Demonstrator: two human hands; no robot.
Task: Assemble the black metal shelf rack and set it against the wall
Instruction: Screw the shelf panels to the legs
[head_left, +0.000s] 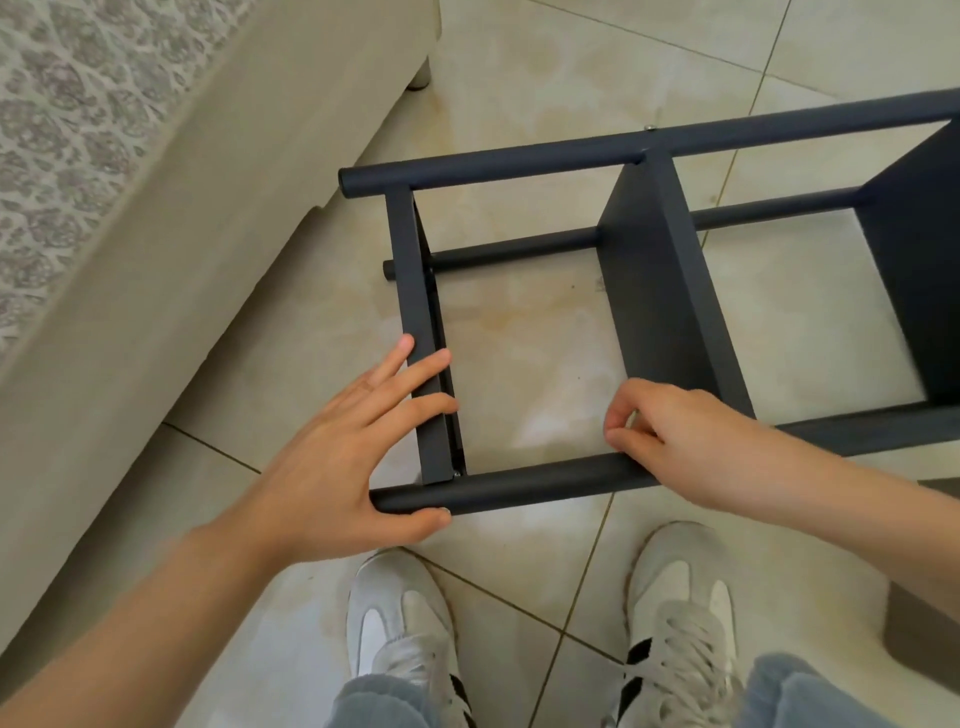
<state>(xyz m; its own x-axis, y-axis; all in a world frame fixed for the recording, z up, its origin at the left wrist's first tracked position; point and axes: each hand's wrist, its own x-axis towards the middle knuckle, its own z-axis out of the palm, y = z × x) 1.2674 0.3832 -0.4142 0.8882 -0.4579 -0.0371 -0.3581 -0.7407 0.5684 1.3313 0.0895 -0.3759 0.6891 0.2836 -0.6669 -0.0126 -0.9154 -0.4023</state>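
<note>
Head: rack (660, 291) end panel under left fingers (415, 374).

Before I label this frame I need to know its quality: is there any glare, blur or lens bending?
Head view: the light is soft and even, with faint shadows. There is a pale glare patch on the floor tiles inside the rack. The rack, left hand and right hand are fairly sharp, while the forearms smear slightly toward the bottom edge. Wide-angle distortion bows the sofa base.

Bare forearms (156, 613), light blue jeans (384, 701), white lace-up sneakers (400, 613) with black side stripes.
</note>
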